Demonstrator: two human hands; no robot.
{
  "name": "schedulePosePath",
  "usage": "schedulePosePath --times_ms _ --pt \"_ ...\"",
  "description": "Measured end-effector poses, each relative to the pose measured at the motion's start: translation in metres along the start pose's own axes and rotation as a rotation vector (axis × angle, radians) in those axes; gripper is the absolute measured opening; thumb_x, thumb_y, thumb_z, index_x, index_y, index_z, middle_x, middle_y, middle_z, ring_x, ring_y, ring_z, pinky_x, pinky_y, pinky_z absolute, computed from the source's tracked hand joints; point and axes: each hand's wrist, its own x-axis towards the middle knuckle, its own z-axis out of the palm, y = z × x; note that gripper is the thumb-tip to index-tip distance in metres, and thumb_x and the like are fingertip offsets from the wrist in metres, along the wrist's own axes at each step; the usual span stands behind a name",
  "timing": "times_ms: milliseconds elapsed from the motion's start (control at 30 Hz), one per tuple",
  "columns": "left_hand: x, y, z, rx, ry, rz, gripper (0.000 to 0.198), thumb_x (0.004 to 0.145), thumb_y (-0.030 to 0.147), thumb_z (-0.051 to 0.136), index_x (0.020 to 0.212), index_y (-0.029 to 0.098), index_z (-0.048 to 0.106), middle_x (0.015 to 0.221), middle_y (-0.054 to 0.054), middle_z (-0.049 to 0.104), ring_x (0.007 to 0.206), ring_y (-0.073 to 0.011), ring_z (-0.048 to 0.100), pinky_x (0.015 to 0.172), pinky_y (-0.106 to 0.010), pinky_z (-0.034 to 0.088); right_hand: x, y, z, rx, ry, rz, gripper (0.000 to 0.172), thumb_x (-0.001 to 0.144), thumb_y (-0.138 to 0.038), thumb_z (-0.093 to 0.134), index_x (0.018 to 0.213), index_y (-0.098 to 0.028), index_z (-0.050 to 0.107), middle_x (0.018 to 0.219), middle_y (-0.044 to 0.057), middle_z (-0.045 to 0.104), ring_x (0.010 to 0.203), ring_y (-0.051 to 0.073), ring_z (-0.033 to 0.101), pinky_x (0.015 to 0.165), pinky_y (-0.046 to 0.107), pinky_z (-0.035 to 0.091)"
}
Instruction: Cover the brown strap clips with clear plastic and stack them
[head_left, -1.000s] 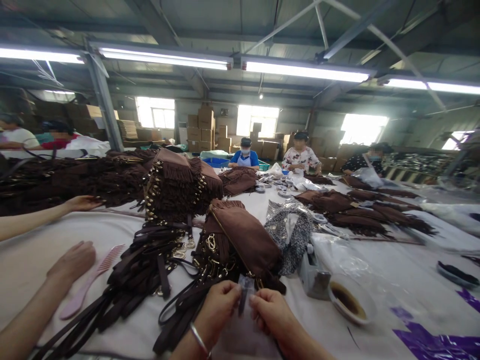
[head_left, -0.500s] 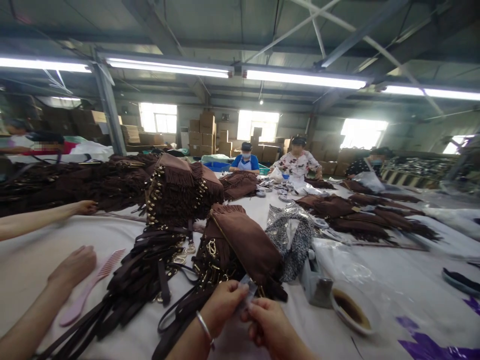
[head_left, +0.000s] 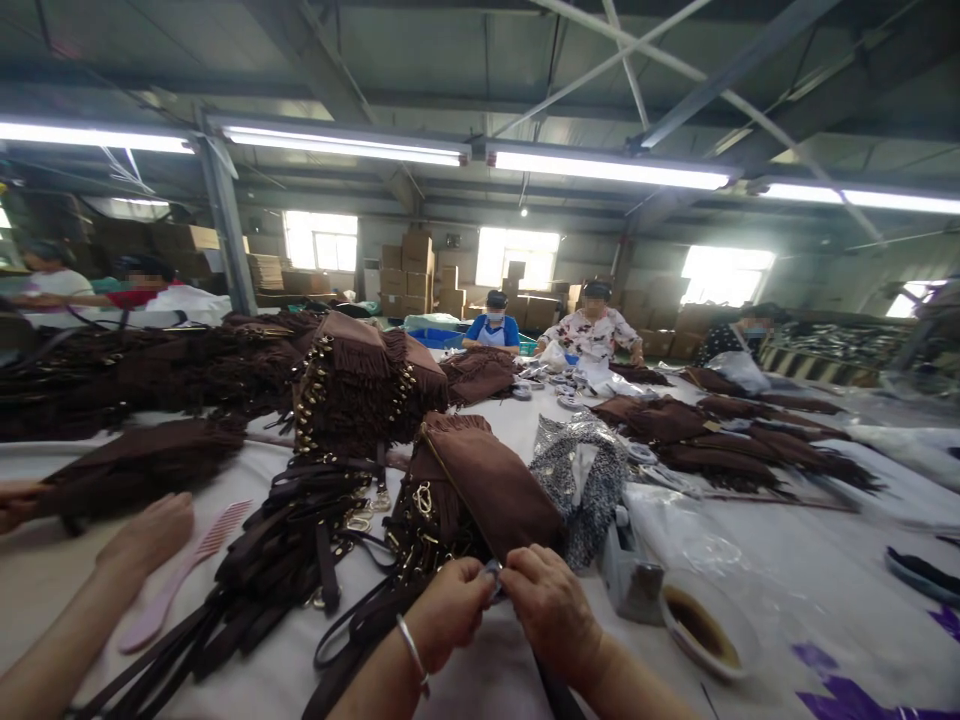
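My left hand [head_left: 452, 608], with a bangle at the wrist, is closed on a small clear, bluish plastic piece [head_left: 494, 574]. My right hand [head_left: 551, 605] pinches the same piece from the other side, and the fingers of both hands nearly meet. Much of the piece is hidden by them; its exact kind does not show. Just beyond lies a stack of brown fringed bags [head_left: 499, 480] with gold zips and clasps. Left of my hands, dark straps [head_left: 277, 560] with gold hooks are heaped on the white-covered table [head_left: 465, 690].
A grey tape dispenser [head_left: 634, 575], a bowl of brown liquid [head_left: 701, 625] and a patterned plastic-wrapped bundle [head_left: 581, 480] stand at right. At left, a co-worker's hand [head_left: 154, 535] rests beside a pink comb [head_left: 184, 580]; another brown fringed bag [head_left: 142, 460] lies there. Several people sit across.
My right hand has moved up, its fingers now over the plastic piece, which shows less. At left, the co-worker's far hand has drawn back, and a brown fringed bag now lies there.
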Motion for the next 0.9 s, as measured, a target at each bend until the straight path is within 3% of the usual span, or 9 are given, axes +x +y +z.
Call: schedulePosePath --times_ms 133,233,333,500,633,767,833,900 --pt "-0.011 -0.003 0.001 0.173 0.083 0.229 0.031 0.082 0.042 0.059 0.063 0.018 0.054 0.060 0.002 0.053 0.061 -0.0119 0.047 0.058 -0.025 0.033 0.007 0.000 -0.004 -0.002 -0.089 0.021 0.013 0.088 -0.019 0.051 0.079 -0.022 0.060 0.085 0.002 0.061 0.081 0.019 0.054 0.073 0.032 0.036" --pt "-0.017 -0.006 0.002 0.434 0.110 0.427 0.034 0.089 0.044 0.047 0.073 0.018 0.059 0.071 -0.003 0.062 0.069 -0.0161 0.054 0.063 -0.027 0.036 0.017 -0.001 -0.008 0.005 -0.186 0.068 0.011 0.085 -0.018 0.051 0.082 -0.022 0.061 0.085 0.002 0.062 0.077 0.018 0.058 0.068 0.030 0.036" --pt "-0.018 -0.012 0.002 0.637 0.182 0.510 0.037 0.095 0.041 0.036 0.079 0.018 0.060 0.079 -0.007 0.066 0.073 -0.0185 0.058 0.066 -0.029 0.039 0.026 -0.002 -0.014 0.011 -0.261 0.101 0.016 0.086 -0.021 0.047 0.084 -0.022 0.063 0.087 0.003 0.064 0.076 0.018 0.061 0.065 0.029 0.037" --pt "-0.014 -0.018 0.001 0.834 0.268 0.567 0.035 0.095 0.033 0.032 0.083 0.019 0.062 0.082 -0.009 0.068 0.077 -0.0202 0.063 0.070 -0.030 0.044 0.037 0.000 -0.023 -0.011 -0.279 0.033 0.025 0.083 -0.024 0.052 0.107 -0.027 0.062 0.092 0.002 0.065 0.080 0.019 0.063 0.065 0.029 0.038" --pt "-0.013 -0.019 0.000 0.964 0.289 0.566 0.036 0.095 0.029 0.030 0.083 0.019 0.063 0.080 -0.010 0.068 0.076 -0.0204 0.065 0.068 -0.029 0.045 0.040 0.005 -0.021 -0.049 -0.352 -0.093 0.015 0.084 -0.026 0.053 0.080 -0.023 0.067 0.086 0.002 0.064 0.077 0.017 0.061 0.062 0.028 0.037" --pt "-0.014 -0.018 0.002 1.065 0.275 0.456 0.034 0.093 0.023 0.029 0.086 0.018 0.061 0.084 -0.010 0.068 0.078 -0.0210 0.064 0.068 -0.030 0.043 0.036 0.006 -0.014 -0.083 -0.333 -0.120 0.010 0.080 -0.020 0.055 0.076 -0.020 0.064 0.083 0.003 0.063 0.074 0.017 0.058 0.063 0.029 0.037" --pt "-0.014 -0.016 0.002 1.043 0.247 0.392 0.031 0.092 0.023 0.030 0.084 0.018 0.060 0.082 -0.010 0.067 0.075 -0.0211 0.063 0.066 -0.031 0.041 0.031 0.005 -0.011 -0.108 -0.291 -0.155 0.007 0.079 -0.018 0.056 0.076 -0.019 0.061 0.083 0.004 0.061 0.074 0.018 0.055 0.064 0.031 0.037" --pt "-0.016 -0.011 0.002 0.875 0.184 0.367 0.030 0.092 0.028 0.034 0.077 0.018 0.059 0.077 -0.008 0.065 0.072 -0.0191 0.059 0.065 -0.030 0.039 0.025 0.004 -0.009 -0.129 -0.232 -0.209 0.006 0.081 -0.018 0.055 0.077 -0.019 0.059 0.083 0.004 0.060 0.074 0.019 0.052 0.065 0.032 0.036"
